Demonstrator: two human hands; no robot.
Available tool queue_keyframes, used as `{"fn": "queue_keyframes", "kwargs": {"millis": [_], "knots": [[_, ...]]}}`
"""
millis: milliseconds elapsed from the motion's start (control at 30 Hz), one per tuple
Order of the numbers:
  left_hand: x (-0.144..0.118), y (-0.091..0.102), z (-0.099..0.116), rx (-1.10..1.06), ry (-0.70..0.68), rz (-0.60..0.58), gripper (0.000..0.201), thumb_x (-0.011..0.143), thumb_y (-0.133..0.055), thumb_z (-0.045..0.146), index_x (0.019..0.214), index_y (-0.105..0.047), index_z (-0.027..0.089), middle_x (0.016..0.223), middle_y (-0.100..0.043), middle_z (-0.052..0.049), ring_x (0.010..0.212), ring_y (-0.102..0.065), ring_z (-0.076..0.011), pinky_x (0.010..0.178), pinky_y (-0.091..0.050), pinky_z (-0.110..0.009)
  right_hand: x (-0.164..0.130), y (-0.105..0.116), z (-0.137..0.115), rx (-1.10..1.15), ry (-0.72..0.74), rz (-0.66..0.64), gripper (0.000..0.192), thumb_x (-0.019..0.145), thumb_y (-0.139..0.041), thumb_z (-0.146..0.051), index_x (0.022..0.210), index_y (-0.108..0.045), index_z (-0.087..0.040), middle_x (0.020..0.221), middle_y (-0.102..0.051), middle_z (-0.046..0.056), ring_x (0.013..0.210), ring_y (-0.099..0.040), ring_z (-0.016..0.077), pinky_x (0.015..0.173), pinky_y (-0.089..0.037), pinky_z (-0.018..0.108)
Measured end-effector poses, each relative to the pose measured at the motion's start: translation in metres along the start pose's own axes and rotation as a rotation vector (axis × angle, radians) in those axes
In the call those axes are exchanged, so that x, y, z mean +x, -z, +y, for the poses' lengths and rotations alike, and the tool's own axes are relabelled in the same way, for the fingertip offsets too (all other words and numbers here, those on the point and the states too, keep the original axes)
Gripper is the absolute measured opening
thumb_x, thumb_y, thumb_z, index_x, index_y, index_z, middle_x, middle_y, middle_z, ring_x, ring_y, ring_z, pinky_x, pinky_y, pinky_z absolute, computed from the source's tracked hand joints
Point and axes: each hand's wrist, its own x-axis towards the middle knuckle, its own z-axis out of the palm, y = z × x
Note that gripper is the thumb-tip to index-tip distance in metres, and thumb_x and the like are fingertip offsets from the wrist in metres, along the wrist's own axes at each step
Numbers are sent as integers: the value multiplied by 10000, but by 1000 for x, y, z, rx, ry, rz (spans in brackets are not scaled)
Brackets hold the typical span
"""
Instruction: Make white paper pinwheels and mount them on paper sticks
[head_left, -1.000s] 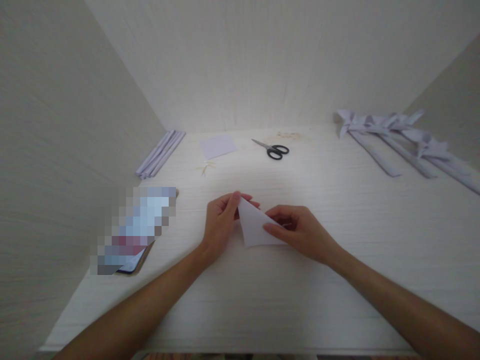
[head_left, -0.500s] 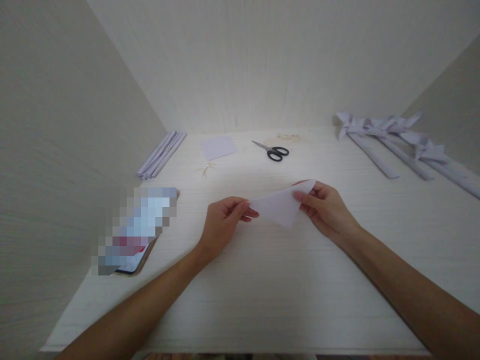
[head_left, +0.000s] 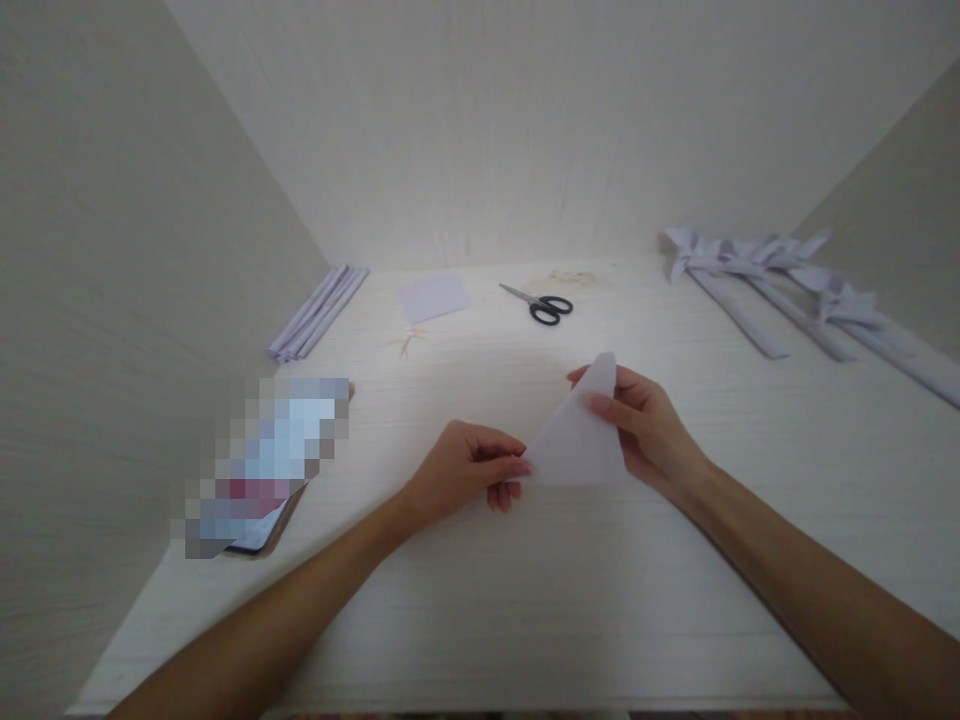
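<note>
Between my two hands is a white sheet of paper point(head_left: 574, 450) folded into a triangle, held a little above the pale table. My left hand point(head_left: 480, 468) pinches its left corner between thumb and fingers. Near the upper right edge, my right hand point(head_left: 637, 415) grips the paper with the thumb on the front face and the other fingers behind, partly hidden. The triangle's top corner points up and away from me, and its lower edge runs roughly level.
Scissors with black handles point(head_left: 546, 304) lie at the back beside a flat paper piece point(head_left: 435, 297). Thin strands point(head_left: 410, 340) are nearby. Rolled paper sticks point(head_left: 321, 312) and a blurred phone point(head_left: 270, 470) lie left; paper pinwheel-like shapes on sticks point(head_left: 769, 252) lie right.
The folded paper has turned, so its left corner sits lower and its other tip points upward. My left hand has moved down and slightly right; my right hand has shifted slightly left.
</note>
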Motion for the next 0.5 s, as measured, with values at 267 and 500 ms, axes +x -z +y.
{"fn": "queue_keyframes", "kwargs": {"millis": [267, 500], "knots": [[0, 1, 1, 3, 33, -35, 101, 642, -594, 204, 621, -619, 107, 434, -553, 36, 332, -473, -42, 336, -378, -134, -4, 0, -8, 63, 42, -28, 269, 521, -707, -361, 736, -655, -208, 661, -546, -13, 496, -469, 58, 418, -394, 157], [0, -2, 0, 42, 28, -25, 101, 645, -593, 206, 624, -615, 110, 440, -546, 40, 351, -478, -40, 348, -383, -128, -3, 0, -7, 89, 78, 19, 181, 551, -696, -279, 710, -657, -204, 636, -552, -25, 489, -467, 42, 425, -393, 137]]}}
